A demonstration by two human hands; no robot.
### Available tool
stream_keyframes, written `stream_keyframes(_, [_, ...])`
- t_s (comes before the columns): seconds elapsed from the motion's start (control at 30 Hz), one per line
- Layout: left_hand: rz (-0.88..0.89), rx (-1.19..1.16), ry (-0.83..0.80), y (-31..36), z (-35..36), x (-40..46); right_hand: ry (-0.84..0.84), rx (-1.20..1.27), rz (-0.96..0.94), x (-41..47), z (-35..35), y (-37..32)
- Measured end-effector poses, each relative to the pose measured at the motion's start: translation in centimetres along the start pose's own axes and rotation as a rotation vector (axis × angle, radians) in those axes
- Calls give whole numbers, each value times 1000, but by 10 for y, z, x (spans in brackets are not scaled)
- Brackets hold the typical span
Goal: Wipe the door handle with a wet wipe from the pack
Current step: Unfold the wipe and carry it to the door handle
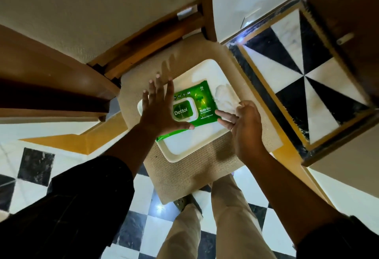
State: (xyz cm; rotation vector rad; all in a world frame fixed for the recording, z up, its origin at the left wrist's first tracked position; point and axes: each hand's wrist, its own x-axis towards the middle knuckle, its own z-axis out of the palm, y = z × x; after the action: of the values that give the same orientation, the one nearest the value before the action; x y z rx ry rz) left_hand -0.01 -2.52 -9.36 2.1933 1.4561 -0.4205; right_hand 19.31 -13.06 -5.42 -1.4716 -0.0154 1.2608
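Note:
A green Dettol wet wipe pack (202,102) lies on a white tray (184,145) with its white lid closed. My left hand (159,106) hovers over the pack's left half, palm down and fingers spread, hiding part of the lid. A crumpled white wet wipe (224,96) rests on the tray just right of the pack. My right hand (245,121) is at the wipe's lower end, thumb and forefinger pinched on its edge, the other fingers stretched toward the pack. A small metal handle (345,38) shows on the brown door at the upper right.
The tray sits on a beige woven seat (184,178) standing on a black-and-white chequered floor (303,78). A brown door frame (147,39) runs behind the seat. My legs (223,217) stand right against its front edge.

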Motion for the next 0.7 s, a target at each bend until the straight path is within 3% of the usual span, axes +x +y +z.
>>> stream_keyframes(0.1, [-79, -332, 58, 37, -27, -29, -45, 36, -16, -30, 0, -22])
stream_keyframes(0.2, [-164, -974, 19, 80, -67, -77, -64, 10, -84, -75, 6, -54])
stream_keyframes(0.27, [-195, -1276, -51, 105, -97, -107, -83, -73, -166, -109, 9, -74])
stream_keyframes(0.43, [-28, -1432, -134, 136, -162, -175, -139, -449, -601, -205, 12, -108])
stream_keyframes(0.57, [81, -1545, -143, 143, -202, -214, 52, -740, -924, -264, 13, -137])
stream_keyframes(0.63, [113, -1564, -120, 147, -217, -227, 104, -841, -998, -286, 12, -148])
stream_keyframes(0.7, [179, -1536, -113, 152, -234, -241, 112, -775, -967, -308, 8, -156])
